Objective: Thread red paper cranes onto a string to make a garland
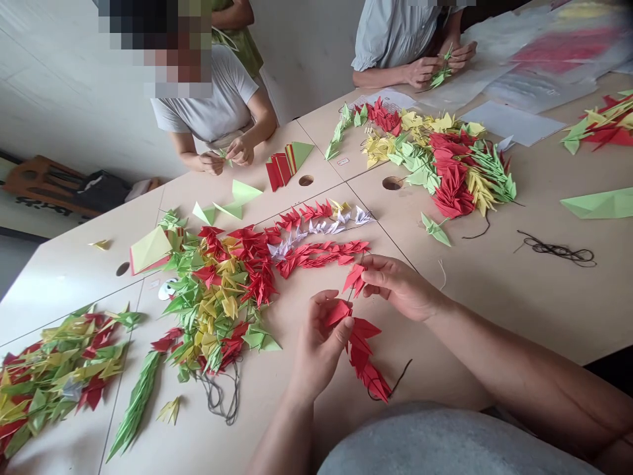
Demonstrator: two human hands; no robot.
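Observation:
My left hand [324, 336] is closed on a red folded paper crane at the upper end of a short string of red paper cranes [361, 343]. The string hangs down toward the table edge and ends in a dark thread. Just above, my right hand [395, 284] pinches another red paper crane [354, 280] between thumb and fingers. A thin dark thread seems to run between the two cranes. Beyond my hands lie strung red cranes [324, 254] and a row of white cranes [321, 227].
A large heap of green, yellow and red cranes [212, 310] lies left of my hands, another pile [64, 369] at far left. More strung cranes [450, 165] and black cord [556, 249] lie right. Across the table, two people fold green paper; round holes [393, 183] pierce the tabletop.

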